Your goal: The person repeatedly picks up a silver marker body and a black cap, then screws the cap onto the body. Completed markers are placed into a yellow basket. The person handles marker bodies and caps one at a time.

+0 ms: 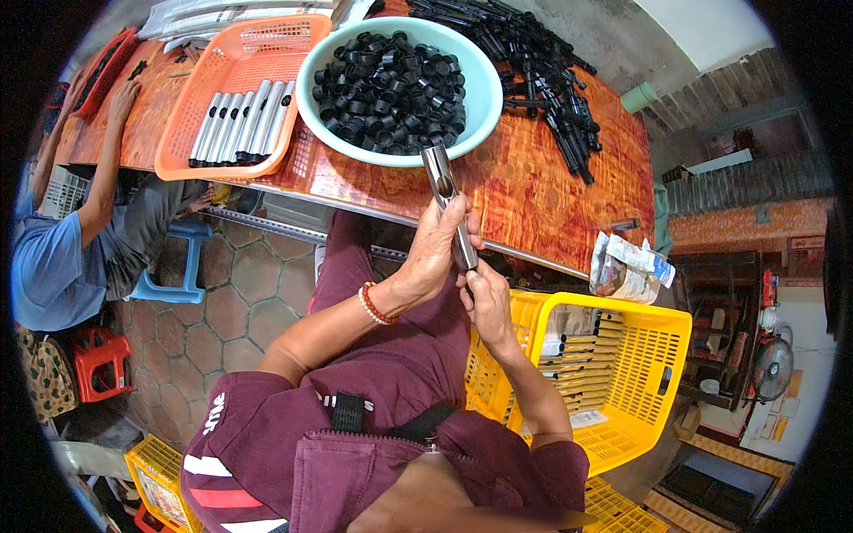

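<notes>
A shiny metal tube (438, 169) with an oval hole in its side is wrapped in the fingers of my left hand (428, 249). It slants just off the table's front edge, its upper end close to the basin. My right hand (489, 306) is closed, thumb and fingers pinched at the tube's dark lower end; any small part between them is hidden. Many short black plastic caps (391, 93) fill the pale green basin (487, 115). Left of it, several similar metal tubes (233, 124) lie side by side in an orange plastic basket (267, 40).
Long black parts (542, 80) are heaped at the table's back right. A crumpled plastic bag (626, 266) sits at the right corner. Below it stands a yellow crate (657, 355) holding stacked tubes. Another person (62, 258) works at the left, near a blue stool (178, 266).
</notes>
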A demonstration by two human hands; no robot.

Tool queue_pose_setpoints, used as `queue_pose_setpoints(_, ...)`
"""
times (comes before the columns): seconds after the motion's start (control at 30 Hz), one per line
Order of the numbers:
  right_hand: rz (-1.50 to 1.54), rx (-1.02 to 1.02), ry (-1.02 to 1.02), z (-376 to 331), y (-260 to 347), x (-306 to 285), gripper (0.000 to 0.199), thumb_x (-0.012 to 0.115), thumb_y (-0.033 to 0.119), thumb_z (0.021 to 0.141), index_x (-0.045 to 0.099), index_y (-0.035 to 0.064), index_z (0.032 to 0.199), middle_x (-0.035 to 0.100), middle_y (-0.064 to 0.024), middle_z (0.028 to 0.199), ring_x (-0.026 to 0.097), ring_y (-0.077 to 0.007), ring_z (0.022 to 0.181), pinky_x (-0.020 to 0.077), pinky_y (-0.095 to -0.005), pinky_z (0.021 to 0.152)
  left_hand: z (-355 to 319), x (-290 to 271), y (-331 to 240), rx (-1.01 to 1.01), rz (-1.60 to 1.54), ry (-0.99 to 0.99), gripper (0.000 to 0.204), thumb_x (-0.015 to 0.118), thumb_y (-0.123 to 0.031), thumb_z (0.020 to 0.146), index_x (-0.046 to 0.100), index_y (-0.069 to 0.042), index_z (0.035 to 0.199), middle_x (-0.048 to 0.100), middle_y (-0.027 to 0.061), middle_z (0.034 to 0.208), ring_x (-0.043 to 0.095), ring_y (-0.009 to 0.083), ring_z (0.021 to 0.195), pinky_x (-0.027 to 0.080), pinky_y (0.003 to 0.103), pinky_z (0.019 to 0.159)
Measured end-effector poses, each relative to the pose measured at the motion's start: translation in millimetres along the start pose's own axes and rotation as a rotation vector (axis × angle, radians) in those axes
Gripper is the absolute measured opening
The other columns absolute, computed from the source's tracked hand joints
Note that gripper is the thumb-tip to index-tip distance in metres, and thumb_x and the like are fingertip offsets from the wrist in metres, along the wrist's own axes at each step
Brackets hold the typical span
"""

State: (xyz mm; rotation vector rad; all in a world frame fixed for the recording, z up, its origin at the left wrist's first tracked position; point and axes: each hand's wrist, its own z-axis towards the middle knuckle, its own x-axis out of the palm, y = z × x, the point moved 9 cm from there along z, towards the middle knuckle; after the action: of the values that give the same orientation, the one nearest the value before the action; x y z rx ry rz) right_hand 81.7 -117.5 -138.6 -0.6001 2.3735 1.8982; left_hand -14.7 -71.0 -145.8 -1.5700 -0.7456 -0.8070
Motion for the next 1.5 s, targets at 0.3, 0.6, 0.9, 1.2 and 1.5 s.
queue_pose_setpoints(0.3,-0.109,-0.063,-0.028,4,-3,-3,0.022,0.045,0.020,0.090,0.051,0.0003,0.083,0.045,-0.0061,0.059,0.045,-0.0160,0.053,0.0363,-0.0353,0.051,-2,2,3,-0.017,-0.053,0.010,0.028,0.053,-0.039,0.096,0.044,-0.013,0.097,0.048,0.0002,0.077,0.049,0.0120,0.068,0.046,0.030,0.069)
queue_pose_setpoints(0.6,0.240,0.142,0.294,-3,1,12,0.032,0.057,0.032,0.094,0.056,0.0011,0.100,0.055,-0.0031,0.064,0.053,-0.0085,0.054,0.0423,-0.0218,0.048,18,9,-22,-0.086,-0.307,0.208,0.049,0.051,-0.053,0.093,0.034,-0.015,0.067,0.030,-0.0028,0.071,0.033,0.0116,0.067,0.036,0.026,0.066)
queue_pose_setpoints(0.9,-0.732,-0.238,-0.035,-14,41,1,0.031,0.059,0.032,0.091,0.052,0.0014,0.087,0.061,-0.0233,0.065,0.060,-0.0432,0.059,0.0459,-0.0517,0.053,22,-15,-20,-0.151,-0.312,-0.068,0.039,0.060,-0.040,0.092,0.040,-0.018,0.068,0.033,-0.0060,0.054,0.035,0.0081,0.048,0.039,0.025,0.053)
queue_pose_setpoints(1.2,-0.905,-0.311,-0.093,-18,50,4,0.030,0.064,0.028,0.089,0.048,0.0027,0.083,0.061,-0.0196,0.062,0.061,-0.0399,0.056,0.0456,-0.0482,0.045,16,-7,-10,-0.185,-0.434,-0.021,0.038,0.055,-0.026,0.094,0.035,-0.019,0.062,0.027,-0.0076,0.049,0.028,0.0056,0.043,0.033,0.022,0.045)
queue_pose_setpoints(1.5,-0.705,-0.338,-0.053,-14,64,-6,0.038,0.059,0.036,0.091,0.051,0.0015,0.103,0.062,-0.0194,0.081,0.062,-0.0365,0.075,0.0480,-0.0457,0.064,18,0,-33,-0.097,-0.369,-0.098,0.035,0.053,-0.021,0.094,0.037,-0.018,0.063,0.027,-0.0086,0.050,0.027,0.0041,0.045,0.029,0.020,0.045)
